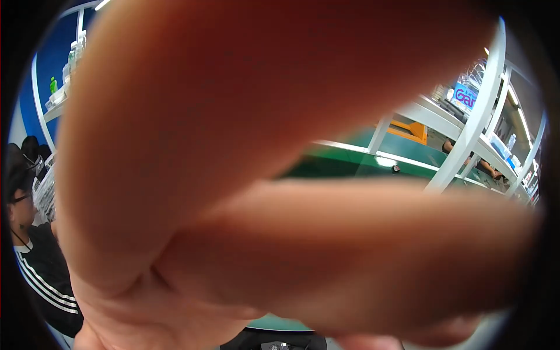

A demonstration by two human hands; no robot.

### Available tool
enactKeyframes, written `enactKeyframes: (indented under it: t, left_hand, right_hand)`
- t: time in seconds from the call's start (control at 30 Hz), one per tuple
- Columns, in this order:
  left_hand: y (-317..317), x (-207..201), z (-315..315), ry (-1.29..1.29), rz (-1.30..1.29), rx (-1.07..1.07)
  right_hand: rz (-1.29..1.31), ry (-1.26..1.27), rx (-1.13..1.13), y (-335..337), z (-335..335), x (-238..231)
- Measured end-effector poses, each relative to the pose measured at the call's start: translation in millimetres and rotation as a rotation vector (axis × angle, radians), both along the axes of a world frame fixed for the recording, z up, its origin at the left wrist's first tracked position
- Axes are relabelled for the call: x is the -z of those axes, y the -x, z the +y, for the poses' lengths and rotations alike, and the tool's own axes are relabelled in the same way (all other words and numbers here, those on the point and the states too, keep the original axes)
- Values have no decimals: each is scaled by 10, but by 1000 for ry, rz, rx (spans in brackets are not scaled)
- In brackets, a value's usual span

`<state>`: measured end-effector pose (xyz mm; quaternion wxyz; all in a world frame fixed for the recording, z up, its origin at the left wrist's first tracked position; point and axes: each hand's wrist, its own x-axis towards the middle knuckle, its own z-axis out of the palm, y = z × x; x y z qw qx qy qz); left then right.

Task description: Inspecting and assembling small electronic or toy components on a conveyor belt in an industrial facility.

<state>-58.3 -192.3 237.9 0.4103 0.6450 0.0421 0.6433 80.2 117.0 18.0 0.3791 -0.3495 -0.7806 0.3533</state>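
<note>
A hand fills most of the head view, very close and blurred. It comes in from the lower left, so it appears to be my left hand [169, 256]. One thick digit rises and leans across the top, another stretches to the right, and a wedge-shaped gap parts them. Nothing shows between these two; their tips are blurred or cut off. More fingertips [373, 342] show at the lower edge; whose hand they belong to I cannot tell. Beneath the hand, a black object [248, 339] with small grey parts sits by a teal surface [281, 322]. My right hand cannot be made out.
At the left, a person in a black top with white stripes [46, 283] sits close by, and bottles [74, 53] stand on a shelf. White frame posts [472, 116] and shelving with goods rise at the right. An orange metal frame [411, 129] is beyond a green surface [344, 163].
</note>
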Motion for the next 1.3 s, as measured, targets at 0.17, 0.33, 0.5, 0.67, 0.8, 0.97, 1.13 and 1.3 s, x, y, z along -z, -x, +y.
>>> enactKeyframes:
  t: [0.17,0.33,0.5,0.67,0.8,0.97,1.13,1.3]
  left_hand:
    - [51,-292,190,-11,9,-47]
    - [-55,-539,340,-27,24,-119]
    - [-277,-286,518,208,122,-669]
    - [333,1348,1635,783,265,-929]
    - [472,1982,1956,1133,287,-455]
    - [581,2211,1906,1087,129,-31]
    - [518,2094,1802,1084,125,-62]
    - [404,2050,1798,1038,83,-178]
  right_hand:
    - [-33,-14,-24,-95,21,96]
    - [9,-14,-41,-36,-29,82]
    - [82,-81,-130,74,-145,-58]
    - [96,-262,-227,-97,-196,-273]
    - [33,-263,-376,-160,-213,-287]
    - [-58,-357,-482,-173,-225,-386]
    - [-69,-475,-501,-155,-256,-335]
    - [-30,-565,-419,-157,-283,-339]
